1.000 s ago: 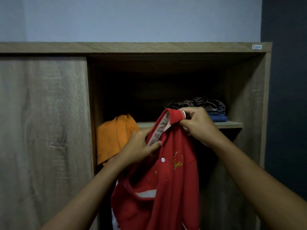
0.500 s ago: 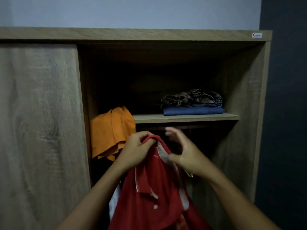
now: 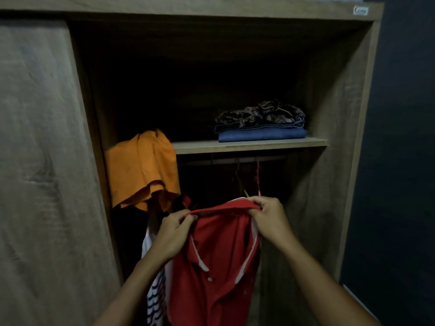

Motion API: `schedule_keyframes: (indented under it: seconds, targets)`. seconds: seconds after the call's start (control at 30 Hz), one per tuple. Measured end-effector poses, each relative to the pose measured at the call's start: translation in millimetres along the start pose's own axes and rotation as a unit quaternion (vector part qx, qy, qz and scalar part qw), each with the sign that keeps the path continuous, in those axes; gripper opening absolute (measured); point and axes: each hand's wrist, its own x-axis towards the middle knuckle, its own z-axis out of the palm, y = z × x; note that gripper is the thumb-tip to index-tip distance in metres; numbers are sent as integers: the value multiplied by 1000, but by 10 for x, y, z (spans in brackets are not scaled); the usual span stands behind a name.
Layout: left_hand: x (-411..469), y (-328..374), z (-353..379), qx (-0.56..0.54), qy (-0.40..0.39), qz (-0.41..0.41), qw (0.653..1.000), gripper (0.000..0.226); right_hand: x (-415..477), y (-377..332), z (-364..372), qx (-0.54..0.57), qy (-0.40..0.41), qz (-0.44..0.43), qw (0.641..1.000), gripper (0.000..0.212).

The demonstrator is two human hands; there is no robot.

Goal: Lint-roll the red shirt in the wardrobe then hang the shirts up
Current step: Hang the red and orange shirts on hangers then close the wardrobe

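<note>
— Red shirt: location?
— Below the wardrobe shelf, hanging from both hands.
— Grip?
— Left hand and right hand each pinch its collar; orange cloth drapes off the shelf's left end.

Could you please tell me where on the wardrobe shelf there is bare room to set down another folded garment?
The shelf is bare between the orange cloth draped over its left end and the folded stack, blue garment under patterned one, at its right end. Above that stack there is open space. Below, both hands and the red shirt crowd the rail area.
</note>
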Motion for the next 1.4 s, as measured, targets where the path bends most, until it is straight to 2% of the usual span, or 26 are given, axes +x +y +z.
schedule_keyframes:
  seconds: [0.07,0.1,0.17,0.2,0.23,0.27,0.3,0.37,0.4,0.47,0.6,0.73,0.87,1.03,1.2,1.4]
  targets:
    - [-18,-65,49,-19,11,-10,1000,42,19,89,4,-20,-23,10,999,24]
    - [-8,-92,67,-28,20,-11,999,45,39,118,-6,-35,-63,24,997,17]
    - [32,-122,82,-48,37,-14,998,40,67,166,-30,-22,-203,79,976,7]
    - [56,-130,88,-54,42,-17,997,35,83,197,-40,-9,-263,110,958,15]
    - [85,-131,100,-54,45,-21,997,32,103,223,-48,-16,-289,129,948,22]
    - [114,-128,113,-50,46,-22,997,32,139,232,-44,-26,-279,134,951,26]
    - [153,-125,131,-43,45,-20,998,32,206,242,-31,-47,-236,123,963,25]
    - [224,-94,173,-32,26,-17,999,30,394,257,22,-126,-103,70,984,23]
    - [261,-87,201,-27,14,-19,999,29,501,271,48,-171,-45,42,983,23]
    - [325,-105,263,-15,3,-26,1000,27,689,313,88,-227,9,27,973,18]
    - [415,-122,373,6,20,-24,999,32,1014,502,107,-288,2,51,956,24]
    - [517,-101,398,38,36,-6,999,28,1285,656,161,-338,-29,110,934,31]
    - [582,-104,376,40,57,0,998,30,1349,768,288,-370,-60,117,920,31]
    - [580,-115,331,42,79,-15,996,37,1365,758,375,-342,-30,109,933,27]
    - [520,-103,273,32,90,-25,995,31,1129,700,437,-306,12,74,949,27]
    - [410,11,258,19,86,-22,996,32,1031,553,364,-263,26,60,963,25]
